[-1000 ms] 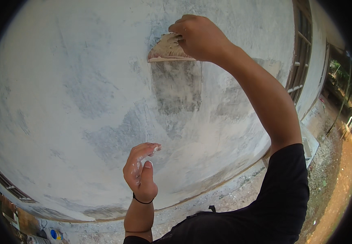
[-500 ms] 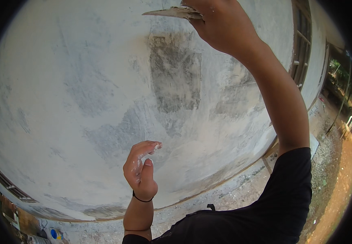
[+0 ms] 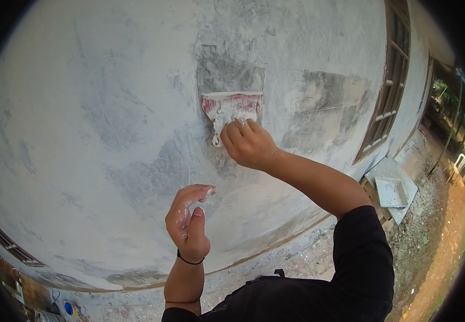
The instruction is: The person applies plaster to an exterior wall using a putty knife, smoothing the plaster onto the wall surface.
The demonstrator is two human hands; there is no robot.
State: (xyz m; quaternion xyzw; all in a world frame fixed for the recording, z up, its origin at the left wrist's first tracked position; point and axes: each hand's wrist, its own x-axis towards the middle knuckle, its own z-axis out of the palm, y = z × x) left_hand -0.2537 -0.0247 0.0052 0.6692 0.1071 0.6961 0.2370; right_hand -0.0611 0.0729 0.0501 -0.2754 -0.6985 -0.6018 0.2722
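Note:
A wide red putty scraper (image 3: 232, 101) smeared with white putty lies against the wall (image 3: 136, 102). My right hand (image 3: 247, 143) grips its lower part, fingers wrapped round and coated in paste. The scraper's straight edge points up, over a dark grey rectangular patch (image 3: 227, 75) of the wall. Below and left of it, my left hand (image 3: 187, 217) is held up in front of the wall with nothing in it. Its fingers are curved and stand apart from the thumb, with white putty on the fingertips and palm. A thin black band circles the left wrist.
To the right is a barred window (image 3: 388, 91) with a brown frame. A pale square tray (image 3: 391, 192) rests on a flat grey board (image 3: 412, 188) by the wall's foot. At lower left stands a blue and yellow container (image 3: 70, 308). Another low window (image 3: 7, 239) sits at the left.
My right hand has come down from the top of the view with the scraper, now against the dark patch. The tray at right has come into sight. My left hand has hardly moved.

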